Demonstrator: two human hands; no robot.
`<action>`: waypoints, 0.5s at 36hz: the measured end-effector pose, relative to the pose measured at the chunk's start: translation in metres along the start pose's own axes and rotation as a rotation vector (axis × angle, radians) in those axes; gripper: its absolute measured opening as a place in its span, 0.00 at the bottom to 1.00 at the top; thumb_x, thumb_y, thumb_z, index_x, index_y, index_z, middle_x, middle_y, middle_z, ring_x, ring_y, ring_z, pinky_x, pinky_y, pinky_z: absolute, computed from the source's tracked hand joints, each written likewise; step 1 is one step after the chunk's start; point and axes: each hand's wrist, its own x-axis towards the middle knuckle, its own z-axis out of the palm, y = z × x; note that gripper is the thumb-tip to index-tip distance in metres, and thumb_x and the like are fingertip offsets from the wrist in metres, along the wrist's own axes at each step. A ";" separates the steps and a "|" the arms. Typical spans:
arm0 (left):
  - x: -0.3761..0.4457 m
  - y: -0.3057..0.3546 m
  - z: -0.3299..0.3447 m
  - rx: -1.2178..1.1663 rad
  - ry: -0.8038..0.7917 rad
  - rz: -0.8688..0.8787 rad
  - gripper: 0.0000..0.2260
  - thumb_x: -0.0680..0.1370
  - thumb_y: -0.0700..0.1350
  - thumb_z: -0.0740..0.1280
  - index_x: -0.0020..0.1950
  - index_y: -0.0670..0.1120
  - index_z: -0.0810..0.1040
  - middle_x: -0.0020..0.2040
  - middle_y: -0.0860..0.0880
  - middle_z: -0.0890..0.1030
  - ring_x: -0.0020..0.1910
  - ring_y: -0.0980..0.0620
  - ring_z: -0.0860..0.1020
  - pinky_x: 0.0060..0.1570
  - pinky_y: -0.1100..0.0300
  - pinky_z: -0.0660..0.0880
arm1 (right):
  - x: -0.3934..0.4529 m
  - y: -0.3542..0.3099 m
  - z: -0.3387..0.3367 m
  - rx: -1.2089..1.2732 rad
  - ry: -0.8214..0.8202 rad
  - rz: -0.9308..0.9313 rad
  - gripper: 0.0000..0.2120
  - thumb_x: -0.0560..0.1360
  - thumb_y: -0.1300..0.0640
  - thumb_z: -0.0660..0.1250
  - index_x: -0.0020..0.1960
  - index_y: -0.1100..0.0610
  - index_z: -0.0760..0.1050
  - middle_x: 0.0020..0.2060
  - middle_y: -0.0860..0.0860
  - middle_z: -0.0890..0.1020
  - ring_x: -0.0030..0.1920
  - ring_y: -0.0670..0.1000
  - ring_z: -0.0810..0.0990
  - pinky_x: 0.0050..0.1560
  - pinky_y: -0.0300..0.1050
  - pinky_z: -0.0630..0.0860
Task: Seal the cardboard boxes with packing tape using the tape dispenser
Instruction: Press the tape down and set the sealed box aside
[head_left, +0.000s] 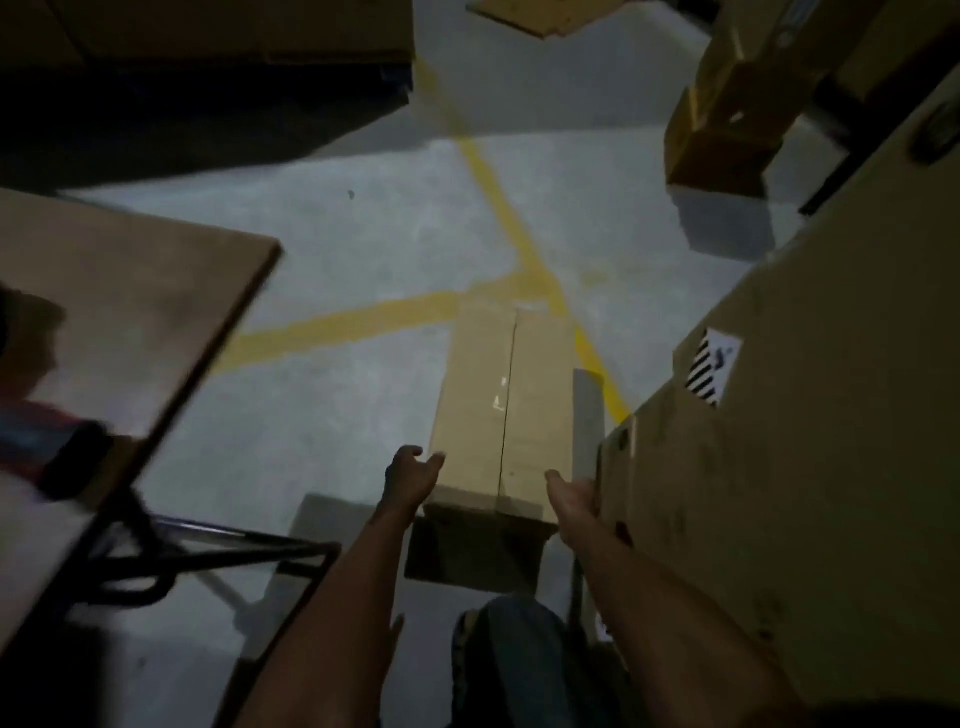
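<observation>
While both arms reach forward, the left hand (413, 475) sits at the near left corner of the cardboard box (506, 410), fingers loosely spread, thumb apart, tips at the box edge. No closed grip on anything. The right hand (569, 493) is at the near right corner, fingers relaxed and extended; I can't tell whether it touches the box or the stack beside it. It holds nothing.

The box lies on the floor (363, 249), long axis pointing away from the person, top flaps shut with a dark centre seam running its length. A couple of faint glints show near the seam; I can't tell if that's tape.

Floor is pale grey concrete with yellow painted lines (498, 192) crossing just beyond the box's far end. Lighting is dim and the frame is motion-blurred.

Right side: a tall stack of large cartons (810, 415), just beside the box, with a black-and-white striped label (711, 369) on it. Further back on the right, another carton (727, 119). Left side: a brown tabletop (130, 312) on a black folding frame (218, 556); something red and black and blurred sits at its left edge, possibly the tape dispenser, can't confirm. More dark cartons (208, 31) run along the back.
</observation>
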 end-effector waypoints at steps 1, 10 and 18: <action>0.022 -0.013 0.012 0.006 -0.013 -0.014 0.28 0.82 0.52 0.68 0.76 0.40 0.67 0.75 0.38 0.70 0.70 0.39 0.72 0.63 0.51 0.72 | 0.024 0.009 0.010 0.011 0.005 0.017 0.36 0.82 0.51 0.70 0.81 0.65 0.57 0.79 0.62 0.65 0.76 0.64 0.67 0.71 0.54 0.70; 0.125 -0.100 0.089 -0.075 -0.096 -0.206 0.34 0.78 0.56 0.72 0.73 0.36 0.66 0.75 0.34 0.68 0.66 0.38 0.73 0.65 0.50 0.72 | 0.139 0.082 0.057 0.079 -0.075 0.121 0.42 0.76 0.47 0.76 0.80 0.64 0.60 0.73 0.61 0.73 0.67 0.62 0.76 0.57 0.48 0.76; 0.104 -0.072 0.076 -0.247 0.103 -0.098 0.26 0.74 0.51 0.77 0.63 0.40 0.69 0.60 0.40 0.77 0.59 0.40 0.77 0.61 0.46 0.77 | 0.112 0.050 0.043 0.178 0.105 0.002 0.43 0.70 0.48 0.83 0.75 0.62 0.66 0.71 0.62 0.74 0.68 0.64 0.76 0.63 0.56 0.76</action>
